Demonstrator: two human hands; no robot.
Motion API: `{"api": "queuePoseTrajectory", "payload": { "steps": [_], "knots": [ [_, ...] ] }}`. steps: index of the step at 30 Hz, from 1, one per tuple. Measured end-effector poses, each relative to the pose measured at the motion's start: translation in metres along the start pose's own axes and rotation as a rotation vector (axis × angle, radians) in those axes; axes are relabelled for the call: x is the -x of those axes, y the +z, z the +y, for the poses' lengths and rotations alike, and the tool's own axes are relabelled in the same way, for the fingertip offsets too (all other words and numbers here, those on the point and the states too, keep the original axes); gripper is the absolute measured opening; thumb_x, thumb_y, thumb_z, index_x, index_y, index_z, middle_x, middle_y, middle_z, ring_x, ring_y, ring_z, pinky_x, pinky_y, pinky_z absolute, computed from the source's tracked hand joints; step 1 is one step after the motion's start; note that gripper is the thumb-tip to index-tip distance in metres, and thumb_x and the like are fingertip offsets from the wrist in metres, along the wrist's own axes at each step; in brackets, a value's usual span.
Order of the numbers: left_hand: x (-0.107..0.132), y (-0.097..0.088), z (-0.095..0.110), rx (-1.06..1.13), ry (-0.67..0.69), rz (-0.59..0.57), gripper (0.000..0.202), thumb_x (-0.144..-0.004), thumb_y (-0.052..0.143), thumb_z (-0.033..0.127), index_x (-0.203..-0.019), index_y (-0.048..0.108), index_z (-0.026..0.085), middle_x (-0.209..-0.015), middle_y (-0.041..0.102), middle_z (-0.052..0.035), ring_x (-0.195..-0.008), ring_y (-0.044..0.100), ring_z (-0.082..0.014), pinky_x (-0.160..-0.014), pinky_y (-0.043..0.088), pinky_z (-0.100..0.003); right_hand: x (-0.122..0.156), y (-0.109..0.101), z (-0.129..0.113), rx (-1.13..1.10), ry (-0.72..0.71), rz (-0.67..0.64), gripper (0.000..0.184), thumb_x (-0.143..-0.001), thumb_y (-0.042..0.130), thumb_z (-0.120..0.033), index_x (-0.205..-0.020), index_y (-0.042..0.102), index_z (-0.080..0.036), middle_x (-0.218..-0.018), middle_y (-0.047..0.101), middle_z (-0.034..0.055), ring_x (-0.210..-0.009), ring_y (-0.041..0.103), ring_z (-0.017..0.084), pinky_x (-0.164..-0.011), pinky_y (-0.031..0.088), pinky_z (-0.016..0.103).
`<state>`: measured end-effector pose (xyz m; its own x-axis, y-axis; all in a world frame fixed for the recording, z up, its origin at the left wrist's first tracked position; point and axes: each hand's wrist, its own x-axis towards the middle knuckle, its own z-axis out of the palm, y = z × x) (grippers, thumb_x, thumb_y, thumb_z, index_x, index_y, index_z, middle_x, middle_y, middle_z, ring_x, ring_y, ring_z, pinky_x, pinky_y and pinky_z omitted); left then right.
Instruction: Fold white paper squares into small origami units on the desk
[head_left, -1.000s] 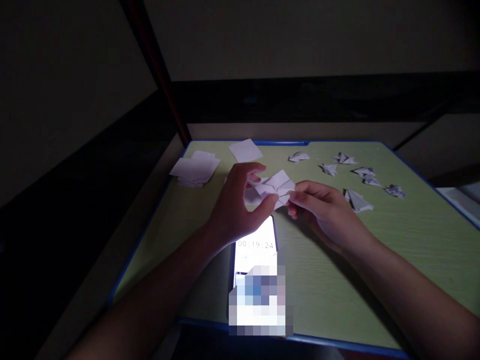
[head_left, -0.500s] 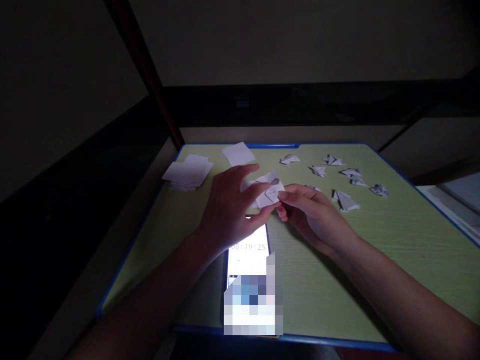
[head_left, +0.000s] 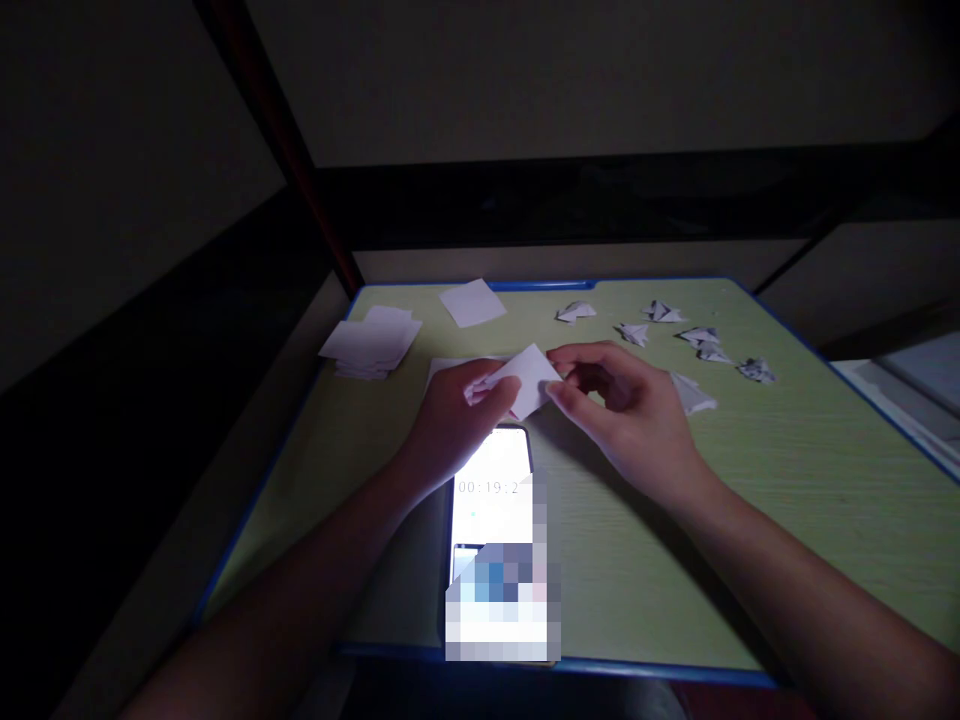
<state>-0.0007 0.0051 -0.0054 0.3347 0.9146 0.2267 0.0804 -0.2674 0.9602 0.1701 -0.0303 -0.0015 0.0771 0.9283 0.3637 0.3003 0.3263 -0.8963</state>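
A small folded white paper (head_left: 534,378) is held up between my hands over the middle of the table, its smooth face toward me. My left hand (head_left: 457,415) grips its left side, thumb on the front and fingers curled behind. My right hand (head_left: 630,410) pinches the right corner with the thumb; its index finger arches above the paper's edge. Behind my left hand, part of another white sheet (head_left: 442,367) shows on the table. Just below the hands lies a phone (head_left: 491,465) with a lit timer, its lower part blurred out.
On the green table (head_left: 750,520) with a blue rim, a stack of paper squares (head_left: 367,345) lies at the back left, with a single paper square (head_left: 472,303) beside it. Several folded paper figures (head_left: 662,311) are scattered at the back right. White papers (head_left: 915,390) lie beyond the right edge.
The paper has been turned: its open folds faced me before, now a plain diamond face shows. My left fingers have closed in around it, and my right index finger has risen.
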Motion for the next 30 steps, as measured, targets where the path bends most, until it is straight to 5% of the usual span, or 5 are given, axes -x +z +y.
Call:
{"api": "queuePoseTrajectory", "payload": {
  "steps": [16, 24, 30],
  "knots": [
    [0.002, 0.004, 0.002, 0.06, -0.055, -0.129, 0.014, -0.077, 0.058, 0.025, -0.071, 0.061, 0.013, -0.064, 0.063, -0.0007, -0.059, 0.061, -0.0101, -0.052, 0.05, -0.019, 0.001, 0.004, 0.01, -0.311, 0.093, -0.056, 0.012, -0.075, 0.071, -0.017, -0.084, 0.069, -0.024, -0.078, 0.069, -0.0021, -0.067, 0.062, 0.013, -0.062, 0.05, 0.03],
    [0.002, 0.007, 0.002, 0.065, -0.056, -0.093, 0.009, -0.076, 0.059, 0.022, -0.076, 0.06, 0.014, -0.064, 0.063, 0.0006, -0.057, 0.062, -0.0095, -0.049, 0.05, -0.018, 0.002, 0.004, 0.005, -0.189, 0.054, -0.015, 0.014, -0.074, 0.071, -0.018, -0.087, 0.07, -0.023, -0.089, 0.069, 0.0002, -0.074, 0.061, 0.014, -0.065, 0.049, 0.031],
    [0.001, 0.011, 0.001, 0.206, -0.129, -0.013, 0.014, -0.076, 0.06, 0.026, -0.084, 0.055, 0.016, -0.078, 0.07, -0.0036, -0.06, 0.067, -0.0124, -0.054, 0.055, -0.023, -0.002, 0.007, 0.004, -0.265, 0.116, 0.082, 0.016, -0.069, 0.073, -0.016, -0.079, 0.062, -0.021, -0.069, 0.059, -0.0032, -0.06, 0.054, 0.01, -0.057, 0.045, 0.026]
  ]
}}
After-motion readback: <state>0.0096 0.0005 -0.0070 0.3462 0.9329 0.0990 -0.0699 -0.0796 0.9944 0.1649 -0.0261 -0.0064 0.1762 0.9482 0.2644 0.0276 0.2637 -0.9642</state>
